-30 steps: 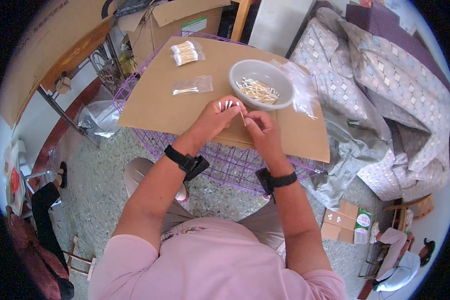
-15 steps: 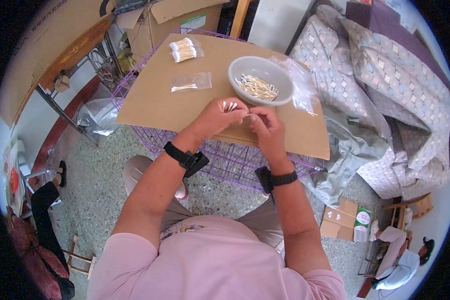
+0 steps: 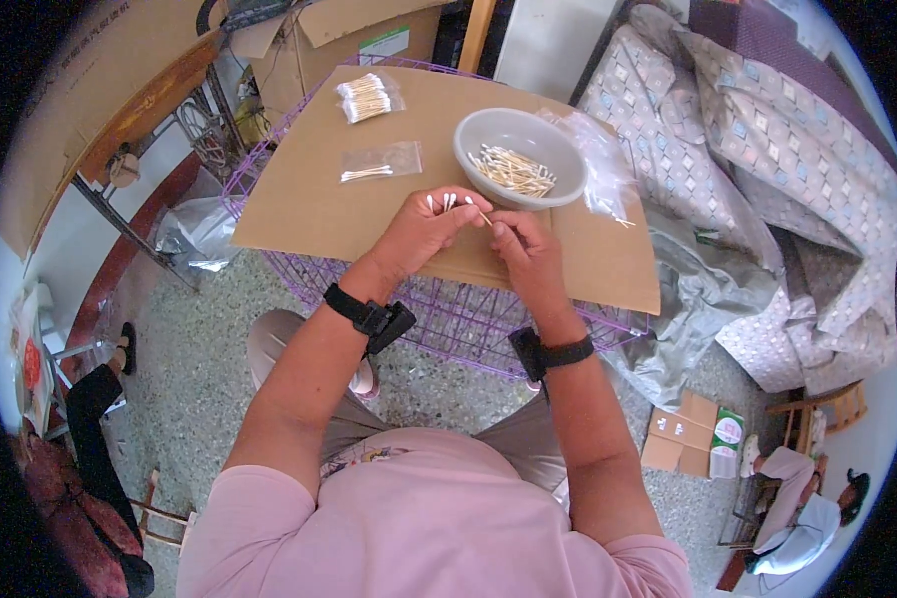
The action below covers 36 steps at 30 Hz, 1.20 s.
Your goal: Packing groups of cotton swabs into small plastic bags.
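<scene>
My left hand [image 3: 416,229] is closed around several cotton swabs [image 3: 448,201], whose white tips stick up past the fingers. Between the two hands slants a single cotton swab [image 3: 483,214]; my right hand [image 3: 530,251] pinches its lower end, and its white tip lies by my left fingertips. Just beyond them a grey bowl [image 3: 465,164] holds a loose heap of cotton swabs [image 3: 511,171]. A clear flat bag [image 3: 401,157] with a few swabs on it or in it lies to the left. Farther back is a clear bag packed with cotton swabs [image 3: 367,98].
A cardboard sheet [image 3: 299,199] rests on a purple wire frame [image 3: 439,319]. Thin clear bags [image 3: 608,169] and stray swabs lie right of the bowl. Patterned cloth [image 3: 658,120] is heaped at the right. Seated people [image 3: 797,528] show at both lower edges.
The single swab now shows clearly between my hands, tilted with its white tip up. My left hand has shifted slightly left and turned, spreading the swab tips.
</scene>
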Tool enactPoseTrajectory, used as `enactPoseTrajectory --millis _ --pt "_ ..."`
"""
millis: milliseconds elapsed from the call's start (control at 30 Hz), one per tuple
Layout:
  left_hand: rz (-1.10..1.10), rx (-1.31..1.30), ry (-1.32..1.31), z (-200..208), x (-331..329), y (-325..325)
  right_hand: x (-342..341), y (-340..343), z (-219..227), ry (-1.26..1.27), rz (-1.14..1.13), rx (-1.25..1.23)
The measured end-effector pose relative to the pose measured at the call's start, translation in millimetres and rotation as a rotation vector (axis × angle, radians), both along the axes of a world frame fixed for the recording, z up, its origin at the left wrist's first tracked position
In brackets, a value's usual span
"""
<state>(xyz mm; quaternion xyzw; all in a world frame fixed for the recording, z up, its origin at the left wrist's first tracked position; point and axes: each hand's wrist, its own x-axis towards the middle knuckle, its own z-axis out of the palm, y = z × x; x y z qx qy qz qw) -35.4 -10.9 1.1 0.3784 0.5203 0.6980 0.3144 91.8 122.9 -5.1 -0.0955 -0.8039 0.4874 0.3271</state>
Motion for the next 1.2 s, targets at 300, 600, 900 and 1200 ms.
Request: enactPoseTrajectory --millis 300,600,900,1200 --pt "0.015 -0.037 0.040 2.1 2.8 -2.1 3.1 -4.5 2.3 -0.047 0.018 0.051" --pt "0.002 -0.038 0.028 1.2 0.3 -0.3 -0.4 -3.7 3.3 0.005 0.008 0.149" --pt "-0.022 -0.087 0.165 5.1 4.9 0.5 0.0 -1.9 -3.4 -0.018 0.024 0.053" --pt "-0.065 0.007 0.029 -3.5 -4.1 2.5 3.7 -5.0 6.3 -0.036 0.013 0.102"
